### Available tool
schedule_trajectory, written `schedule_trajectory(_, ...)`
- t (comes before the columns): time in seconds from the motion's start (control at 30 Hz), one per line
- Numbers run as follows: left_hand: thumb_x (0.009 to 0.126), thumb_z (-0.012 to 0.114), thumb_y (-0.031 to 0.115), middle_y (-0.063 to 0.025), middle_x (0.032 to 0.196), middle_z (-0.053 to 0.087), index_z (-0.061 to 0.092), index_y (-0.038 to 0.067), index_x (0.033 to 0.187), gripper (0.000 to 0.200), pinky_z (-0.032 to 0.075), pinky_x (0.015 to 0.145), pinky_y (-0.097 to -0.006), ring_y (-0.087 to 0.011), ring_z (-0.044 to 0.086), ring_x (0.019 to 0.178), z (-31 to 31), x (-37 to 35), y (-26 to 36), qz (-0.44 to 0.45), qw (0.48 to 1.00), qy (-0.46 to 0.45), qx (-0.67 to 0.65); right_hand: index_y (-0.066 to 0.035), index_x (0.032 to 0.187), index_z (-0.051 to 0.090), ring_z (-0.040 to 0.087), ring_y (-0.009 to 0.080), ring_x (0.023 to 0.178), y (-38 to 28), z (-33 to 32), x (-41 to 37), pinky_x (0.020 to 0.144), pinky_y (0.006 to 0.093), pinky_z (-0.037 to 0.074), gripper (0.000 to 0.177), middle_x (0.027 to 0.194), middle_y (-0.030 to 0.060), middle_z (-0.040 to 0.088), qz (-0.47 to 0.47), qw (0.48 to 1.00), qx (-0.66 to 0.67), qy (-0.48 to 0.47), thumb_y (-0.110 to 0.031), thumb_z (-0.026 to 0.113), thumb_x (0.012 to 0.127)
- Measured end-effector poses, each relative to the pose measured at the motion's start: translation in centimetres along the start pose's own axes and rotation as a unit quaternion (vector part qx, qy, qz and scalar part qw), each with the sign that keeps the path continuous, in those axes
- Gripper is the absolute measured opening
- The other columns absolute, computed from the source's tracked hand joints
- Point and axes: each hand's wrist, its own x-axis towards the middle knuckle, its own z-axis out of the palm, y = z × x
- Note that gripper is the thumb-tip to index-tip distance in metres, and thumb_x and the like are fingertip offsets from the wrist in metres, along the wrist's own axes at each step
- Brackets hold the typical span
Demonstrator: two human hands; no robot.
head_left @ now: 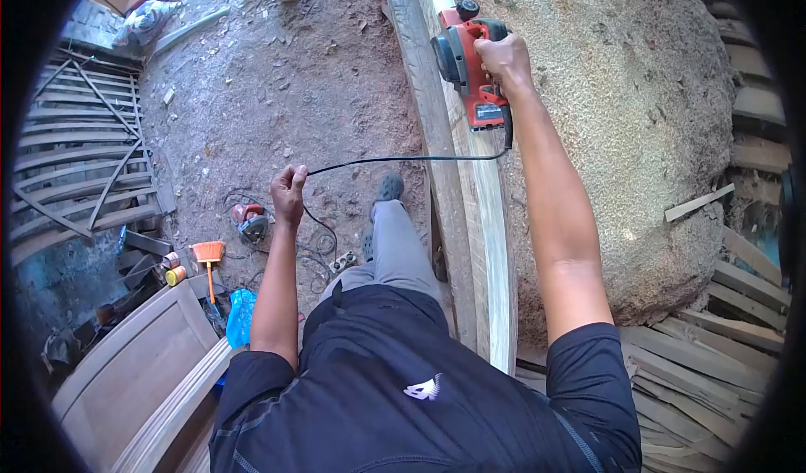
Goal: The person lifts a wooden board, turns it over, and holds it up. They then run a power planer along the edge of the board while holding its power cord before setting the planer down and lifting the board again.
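Note:
My right hand (502, 60) grips the handle of a red electric planer (467, 63) that rests on a long wooden plank (487, 238) running away from me. A black power cord (403, 160) leaves the planer's rear and stretches left to my left hand (290, 192), which is closed around it and holds it off the ground. My legs in grey trousers stand just left of the plank.
A big mound of sawdust (621, 112) lies right of the plank. Stacked boards (714, 355) sit at lower right. On the dirt floor to the left are a small red power tool (249, 221), an orange brush (209, 253), cans, a wooden panel (134, 372) and curved slatted frames (80, 162).

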Motion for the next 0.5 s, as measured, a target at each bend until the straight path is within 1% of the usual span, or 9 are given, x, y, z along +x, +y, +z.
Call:
schedule_trajectory(0.03, 0.098, 0.064, 0.023, 0.0085, 0.069, 0.042, 0.05, 0.008, 0.068, 0.036, 0.03, 0.058, -0.0248, -0.0037, 0.036, 0.066, 0.1, 1.0, -0.2, -0.01, 1.0, 0.003, -0.002, 0.003, 0.067, 0.067, 0.059, 0.0183, 0.048, -0.4, 0.3, 0.8, 0.047, 0.035, 0.046, 0.028, 0.058, 0.0099, 0.063, -0.019, 1.0, 0.02, 0.01, -0.024, 0.068, 0.076)
schedule_trajectory(0.07, 0.097, 0.064, 0.025, 0.0087, 0.068, 0.039, 0.048, 0.008, 0.068, 0.038, 0.028, 0.057, -0.0251, -0.0036, 0.034, 0.066, 0.4, 1.8, -0.4, -0.009, 1.0, 0.006, 0.005, 0.003, 0.067, 0.067, 0.059, 0.0183, 0.048, -0.8, 0.5, 1.5, 0.047, 0.035, 0.046, 0.028, 0.058, 0.0099, 0.063, -0.019, 1.0, 0.021, 0.012, -0.024, 0.068, 0.076)
schedule_trajectory(0.13, 0.097, 0.064, 0.026, 0.0087, 0.068, 0.039, 0.048, 0.008, 0.067, 0.038, 0.028, 0.057, -0.0252, -0.0037, 0.033, 0.066, 0.7, 3.8, -1.0, -0.021, 1.0, 0.001, 0.013, 0.002, 0.089, 0.075, 0.072, 0.0371, 0.085, -1.7, 0.8, 2.9, 0.076, 0.0433, 0.055, 0.042, 0.084, 0.0249, 0.072, -0.015, 1.0, 0.012, 0.011, -0.036, 0.068, 0.072)
schedule_trajectory(0.23, 0.096, 0.065, 0.028, 0.0083, 0.067, 0.038, 0.047, 0.009, 0.067, 0.04, 0.027, 0.057, -0.0259, -0.0041, 0.032, 0.066, 0.8, 7.0, -1.0, -0.032, 0.997, -0.004, 0.07, 0.001, 0.089, 0.074, 0.072, 0.0385, 0.087, -2.6, 1.9, 5.6, 0.077, 0.0434, 0.055, 0.038, 0.086, 0.0259, 0.071, -0.066, 0.996, 0.041, 0.039, -0.033, 0.068, 0.073)
schedule_trajectory(0.3, 0.096, 0.065, 0.029, 0.0086, 0.067, 0.038, 0.048, 0.01, 0.067, 0.039, 0.028, 0.057, -0.0261, -0.0045, 0.033, 0.065, 1.2, 8.8, -1.0, -0.055, 0.998, 0.001, 0.041, 0.0, 0.089, 0.073, 0.071, 0.0384, 0.087, -3.3, 2.4, 7.1, 0.077, 0.0429, 0.055, 0.034, 0.087, 0.0256, 0.071, -0.047, 0.998, 0.041, 0.024, -0.029, 0.068, 0.072)
schedule_trajectory(0.37, 0.096, 0.063, 0.029, 0.0076, 0.069, 0.043, 0.051, 0.01, 0.069, 0.035, 0.031, 0.062, -0.0251, -0.0051, 0.038, 0.068, 1.2, 10.4, -1.2, -0.077, 0.996, 0.006, 0.033, 0.002, 0.083, 0.07, 0.062, 0.02, 0.05, -4.4, 2.8, 8.7, 0.05, 0.0367, 0.05, 0.028, 0.061, 0.011, 0.064, -0.091, 0.995, 0.033, 0.037, -0.025, 0.066, 0.076)
schedule_trajectory(0.4, 0.096, 0.061, 0.028, 0.0065, 0.071, 0.047, 0.054, 0.01, 0.071, 0.032, 0.034, 0.066, -0.024, -0.0057, 0.043, 0.071, 1.6, 11.6, -0.8, -0.096, 0.995, 0.01, 0.019, 0.001, 0.086, 0.071, 0.063, 0.0213, 0.051, -5.1, 2.8, 9.1, 0.052, 0.0373, 0.05, 0.03, 0.062, 0.0117, 0.065, -0.122, 0.99, 0.024, 0.071, -0.027, 0.066, 0.076)
schedule_trajectory(0.43, 0.096, 0.061, 0.028, 0.0065, 0.071, 0.047, 0.054, 0.01, 0.071, 0.032, 0.034, 0.066, -0.024, -0.0057, 0.043, 0.071, 2.1, 12.7, -0.7, -0.096, 0.995, 0.011, 0.02, 0.001, 0.086, 0.071, 0.063, 0.0213, 0.051, -6.0, 2.8, 10.1, 0.052, 0.0373, 0.05, 0.03, 0.062, 0.0117, 0.065, -0.123, 0.99, 0.025, 0.07, -0.027, 0.066, 0.076)
schedule_trajectory(0.5, 0.095, 0.063, 0.023, 0.0071, 0.068, 0.04, 0.047, 0.011, 0.066, 0.036, 0.03, 0.061, -0.0259, -0.0049, 0.036, 0.067, 2.8, 14.0, -0.2, -0.037, 0.995, 0.08, -0.034, 0.0, 0.087, 0.071, 0.064, 0.0219, 0.052, -7.0, 3.2, 11.5, 0.054, 0.0376, 0.051, 0.03, 0.062, 0.012, 0.065, -0.072, 0.996, 0.04, 0.031, -0.028, 0.066, 0.076)
